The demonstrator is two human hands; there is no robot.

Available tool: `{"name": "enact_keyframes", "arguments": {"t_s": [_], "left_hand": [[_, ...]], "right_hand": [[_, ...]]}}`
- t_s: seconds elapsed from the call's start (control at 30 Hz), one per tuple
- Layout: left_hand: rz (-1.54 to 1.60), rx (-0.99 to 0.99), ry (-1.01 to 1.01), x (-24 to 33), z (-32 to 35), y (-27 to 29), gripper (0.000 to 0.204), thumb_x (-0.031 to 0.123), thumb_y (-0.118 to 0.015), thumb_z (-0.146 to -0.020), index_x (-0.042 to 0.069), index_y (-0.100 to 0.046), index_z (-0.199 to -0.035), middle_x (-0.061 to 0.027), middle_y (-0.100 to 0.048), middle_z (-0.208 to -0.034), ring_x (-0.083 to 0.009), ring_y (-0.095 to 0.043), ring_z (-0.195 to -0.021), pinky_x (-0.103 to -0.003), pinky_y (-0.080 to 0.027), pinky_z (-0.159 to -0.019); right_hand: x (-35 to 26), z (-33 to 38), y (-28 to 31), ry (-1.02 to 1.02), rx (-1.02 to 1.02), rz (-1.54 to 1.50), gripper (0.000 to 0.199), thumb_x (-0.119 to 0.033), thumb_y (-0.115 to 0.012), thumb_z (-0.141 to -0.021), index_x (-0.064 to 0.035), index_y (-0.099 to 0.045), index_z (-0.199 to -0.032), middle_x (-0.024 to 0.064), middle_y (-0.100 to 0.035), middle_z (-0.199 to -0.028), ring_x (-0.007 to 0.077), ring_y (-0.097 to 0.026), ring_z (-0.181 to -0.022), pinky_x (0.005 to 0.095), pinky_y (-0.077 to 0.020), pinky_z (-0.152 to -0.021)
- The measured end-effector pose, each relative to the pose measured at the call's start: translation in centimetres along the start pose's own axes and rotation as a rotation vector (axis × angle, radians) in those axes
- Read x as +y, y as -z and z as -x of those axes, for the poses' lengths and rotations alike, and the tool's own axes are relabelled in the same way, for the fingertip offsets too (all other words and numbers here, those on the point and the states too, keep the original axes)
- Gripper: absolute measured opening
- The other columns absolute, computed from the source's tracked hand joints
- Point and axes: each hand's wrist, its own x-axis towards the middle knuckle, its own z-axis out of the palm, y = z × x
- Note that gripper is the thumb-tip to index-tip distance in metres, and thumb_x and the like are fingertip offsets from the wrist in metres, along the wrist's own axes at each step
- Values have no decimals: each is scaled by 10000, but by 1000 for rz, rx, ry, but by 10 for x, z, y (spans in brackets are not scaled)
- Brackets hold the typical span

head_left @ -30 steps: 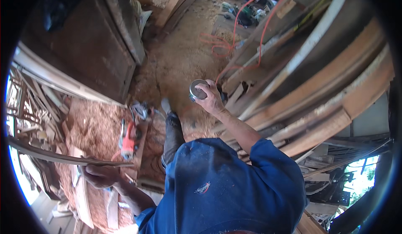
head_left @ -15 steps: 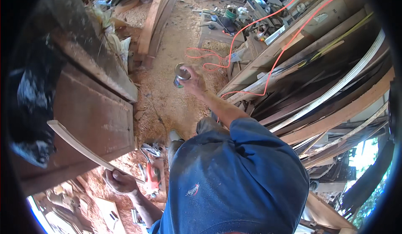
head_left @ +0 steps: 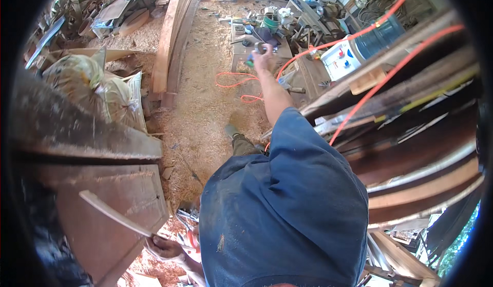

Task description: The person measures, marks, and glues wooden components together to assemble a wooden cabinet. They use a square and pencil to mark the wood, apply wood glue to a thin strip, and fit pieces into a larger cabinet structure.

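Observation:
My left hand [head_left: 167,249] is closed around the lower end of a slim, curved wooden strip [head_left: 114,216]. The strip slants up and away to the left, over a brown wooden panel [head_left: 108,184]. Stretched out far ahead, my right hand [head_left: 264,60] grips a small tin can [head_left: 250,60] with green and blue on its side. The can's inside is too small to make out. Behind it lies a low board [head_left: 239,58] crowded with tools and odds and ends, among them a green bucket [head_left: 270,21].
An orange cord [head_left: 349,38] crosses on the right and loops on the shavings-covered floor [head_left: 197,117]. Long planks [head_left: 169,35] lie ahead left, near stuffed sacks [head_left: 120,99]. Stacked boards [head_left: 421,199] line the right, beside a white dispenser [head_left: 340,61] with a blue bottle.
I have moved forward along the floor, and my right hand reaches farther ahead with the can. My left hand still holds the strip, now lower in view and farther right.

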Motion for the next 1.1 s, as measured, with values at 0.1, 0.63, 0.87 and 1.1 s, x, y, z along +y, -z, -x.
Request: {"name": "enact_keyframes", "arguments": {"t_s": [0.1, 0.63, 0.87, 1.1], "left_hand": [[31, 75, 154, 35, -5, -56, 263, 95, -497, -1032, -129, -596, -1129, -281, -645, -1113, -392, -656, -965, -451, -540, -851], [-232, 17, -299, 224, -214, -281, 239, 102, -517, -1030, -91, -640, -1100, -224, -678, -1044, -347, -674, -920, -399, -544, -815], [-480, 231, -321, 248, -227, -290, 270, 204, -503, -1029, -21, -651, -1042, -155, -675, -947, -294, -676, -817, -382, -566, -723], [-444, 325, 115, 267, -215, -230, 174, 70, -504, -988, -62, -598, -1050, -132, -622, -964, -213, -592, -793, -316, -486, -718]], "right_hand": [[101, -104, -30, -222, 96, -11, 546, -294, -855, -695, -158, -587, -1152, 131, -679, -1083, 298, -676, -940, 416, -533, -830], [466, -269, -8, -625, 355, 604, 642, -451, -826, -713, -241, -495, -1222, 169, -634, -1115, 372, -607, -1026, 473, -511, -862], [497, -293, -12, -431, 59, 900, 648, -550, -754, -780, -91, -596, -1210, 127, -629, -1145, 359, -602, -1064, 514, -481, -897], [421, -226, -122, -79, -299, 792, 604, -511, -736, -805, -76, -605, -1203, 137, -639, -1133, 352, -608, -1061, 498, -486, -903]]}}
